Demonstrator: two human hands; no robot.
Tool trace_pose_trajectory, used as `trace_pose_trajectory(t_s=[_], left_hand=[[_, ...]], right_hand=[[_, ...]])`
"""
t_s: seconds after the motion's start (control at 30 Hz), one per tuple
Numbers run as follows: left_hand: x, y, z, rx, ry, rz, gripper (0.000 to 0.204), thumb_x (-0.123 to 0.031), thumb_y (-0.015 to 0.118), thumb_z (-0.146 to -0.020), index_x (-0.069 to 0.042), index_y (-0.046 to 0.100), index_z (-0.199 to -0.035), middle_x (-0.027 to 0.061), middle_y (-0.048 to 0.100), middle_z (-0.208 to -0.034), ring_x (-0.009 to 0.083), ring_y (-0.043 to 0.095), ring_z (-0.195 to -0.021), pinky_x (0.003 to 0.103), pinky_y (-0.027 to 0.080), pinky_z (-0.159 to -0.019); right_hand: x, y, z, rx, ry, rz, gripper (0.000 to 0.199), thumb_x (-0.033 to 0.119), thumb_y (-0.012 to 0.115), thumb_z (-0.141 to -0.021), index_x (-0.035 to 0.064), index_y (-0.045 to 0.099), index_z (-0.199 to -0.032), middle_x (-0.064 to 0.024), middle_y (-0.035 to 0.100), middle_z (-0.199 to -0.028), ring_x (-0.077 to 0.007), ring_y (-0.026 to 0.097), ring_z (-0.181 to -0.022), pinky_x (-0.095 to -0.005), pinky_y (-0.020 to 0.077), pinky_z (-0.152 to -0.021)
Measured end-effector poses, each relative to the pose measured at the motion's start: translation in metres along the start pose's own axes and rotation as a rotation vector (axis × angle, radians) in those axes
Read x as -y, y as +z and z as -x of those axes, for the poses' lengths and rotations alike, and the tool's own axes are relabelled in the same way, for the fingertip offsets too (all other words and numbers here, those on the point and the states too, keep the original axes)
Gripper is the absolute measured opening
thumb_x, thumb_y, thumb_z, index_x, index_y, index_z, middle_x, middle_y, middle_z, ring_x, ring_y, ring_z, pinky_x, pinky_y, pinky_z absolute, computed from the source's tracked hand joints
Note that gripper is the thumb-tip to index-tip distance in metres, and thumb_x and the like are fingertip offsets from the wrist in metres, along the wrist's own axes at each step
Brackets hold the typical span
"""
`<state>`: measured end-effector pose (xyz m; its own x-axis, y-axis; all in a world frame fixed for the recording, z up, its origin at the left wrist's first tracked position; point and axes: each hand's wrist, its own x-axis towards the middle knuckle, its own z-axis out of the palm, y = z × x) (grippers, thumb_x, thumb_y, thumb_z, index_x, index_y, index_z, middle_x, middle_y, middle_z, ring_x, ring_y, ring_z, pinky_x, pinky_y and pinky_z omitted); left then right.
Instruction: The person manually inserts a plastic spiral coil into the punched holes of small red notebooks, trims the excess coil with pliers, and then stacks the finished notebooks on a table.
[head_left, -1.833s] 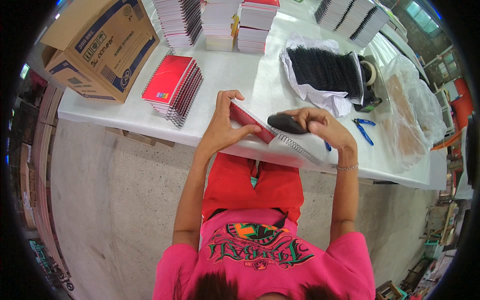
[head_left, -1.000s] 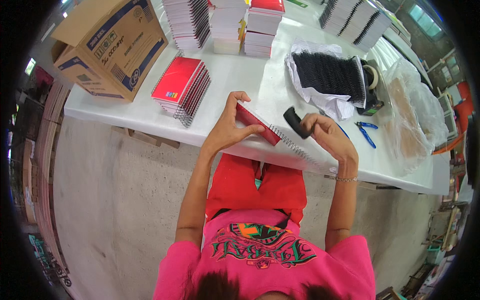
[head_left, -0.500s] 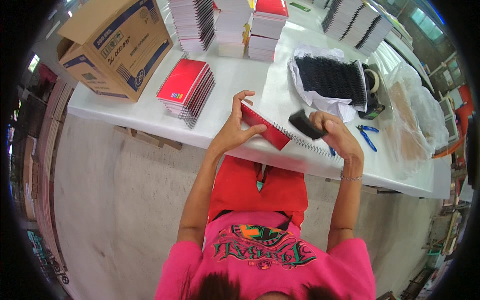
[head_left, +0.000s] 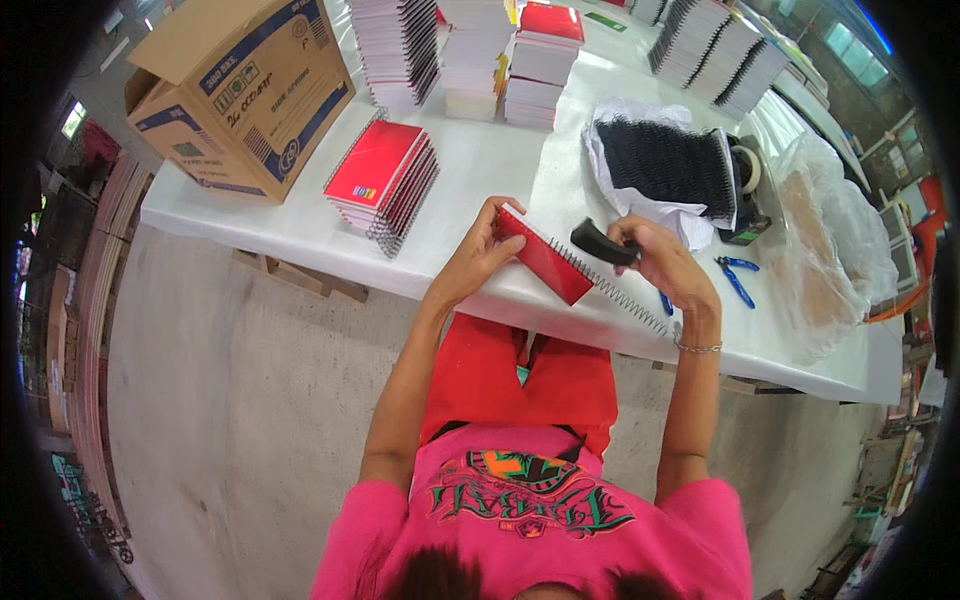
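Near the table's front edge, my left hand (head_left: 478, 258) grips the upper end of a narrow red-covered notebook (head_left: 552, 272), thumb on the cover. A dark metal spiral coil (head_left: 632, 303) is partly threaded along the notebook's edge. Its free length trails right, below my right hand, over the table. My right hand (head_left: 662, 262) is closed on a curved black piece (head_left: 602, 243), held by one end just above the coil; what the piece is I cannot make out. Part of a blue-handled tool (head_left: 667, 302) shows by the right wrist, mostly hidden.
Spiral-bound red notebooks (head_left: 378, 170) lie piled on the left beside a cardboard box (head_left: 265, 110). Taller notebook stacks (head_left: 545, 62) stand behind. At the right are black coils (head_left: 665, 160) on white wrapping, blue-handled pliers (head_left: 738, 280) and a clear plastic bag (head_left: 825, 240).
My left thumb has slid toward the notebook's upper end. The black piece has turned, now showing its curved side, and shifted slightly left. The coil's free end hangs lower toward the table edge.
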<state>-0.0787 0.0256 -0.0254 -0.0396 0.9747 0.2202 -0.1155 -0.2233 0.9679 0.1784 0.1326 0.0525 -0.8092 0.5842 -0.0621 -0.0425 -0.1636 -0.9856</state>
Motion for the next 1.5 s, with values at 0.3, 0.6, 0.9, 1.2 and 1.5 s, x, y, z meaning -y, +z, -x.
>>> trace_pose_trajectory(t_s=[0.3, 0.6, 0.9, 1.2, 1.5], left_hand=[[-0.004, 0.0, 0.004, -0.005, -0.047, 0.056, 0.039, -0.009, 0.058, -0.093, -0.01, 0.042, -0.128, 0.0011, 0.044, -0.11, 0.01, 0.046, -0.103, 0.028, 0.038, -0.094], [-0.006, 0.004, 0.004, 0.031, -0.086, 0.073, 0.047, -0.011, 0.057, -0.092, -0.01, 0.04, -0.136, 0.002, 0.048, -0.114, 0.0108, 0.047, -0.103, 0.028, 0.036, -0.097], [-0.014, 0.004, -0.003, 0.057, -0.05, 0.047, 0.053, -0.007, 0.055, -0.091, -0.009, 0.038, -0.142, 0.0037, 0.05, -0.116, 0.0122, 0.048, -0.109, 0.029, 0.037, -0.1], [-0.015, 0.007, 0.0, 0.035, -0.041, 0.03, 0.055, -0.011, 0.055, -0.092, -0.007, 0.037, -0.144, 0.0057, 0.049, -0.124, 0.0138, 0.047, -0.115, 0.03, 0.036, -0.103], [-0.012, 0.01, -0.001, 0.038, -0.012, 0.071, 0.05, -0.005, 0.056, -0.094, -0.007, 0.041, -0.142, 0.0006, 0.052, -0.106, 0.007, 0.051, -0.094, 0.023, 0.044, -0.09]], right_hand=[[0.027, 0.018, 0.002, 0.161, -0.177, 0.532, 0.027, 0.025, 0.065, -0.091, 0.0001, 0.071, -0.099, -0.0064, 0.067, -0.094, -0.0158, 0.057, -0.084, -0.0307, 0.0462, -0.079], [-0.002, 0.024, -0.02, -0.036, -0.012, 0.641, 0.037, 0.035, 0.064, -0.094, -0.0003, 0.07, -0.104, -0.0044, 0.066, -0.091, -0.0124, 0.058, -0.084, -0.0269, 0.0474, -0.075], [-0.003, 0.029, -0.031, -0.142, -0.004, 0.398, 0.031, 0.028, 0.063, -0.093, 0.0002, 0.069, -0.105, -0.005, 0.066, -0.098, -0.0158, 0.059, -0.095, -0.0293, 0.0484, -0.076], [-0.013, 0.024, -0.03, -0.165, -0.064, -0.015, 0.037, 0.037, 0.064, -0.092, 0.0028, 0.072, -0.104, -0.0037, 0.067, -0.092, -0.0124, 0.058, -0.082, -0.0261, 0.0474, -0.071], [-0.036, 0.023, -0.031, -0.113, -0.101, 0.619, 0.029, 0.029, 0.069, -0.09, 0.0021, 0.072, -0.101, -0.0025, 0.065, -0.088, -0.01, 0.056, -0.08, -0.0261, 0.0455, -0.073]])
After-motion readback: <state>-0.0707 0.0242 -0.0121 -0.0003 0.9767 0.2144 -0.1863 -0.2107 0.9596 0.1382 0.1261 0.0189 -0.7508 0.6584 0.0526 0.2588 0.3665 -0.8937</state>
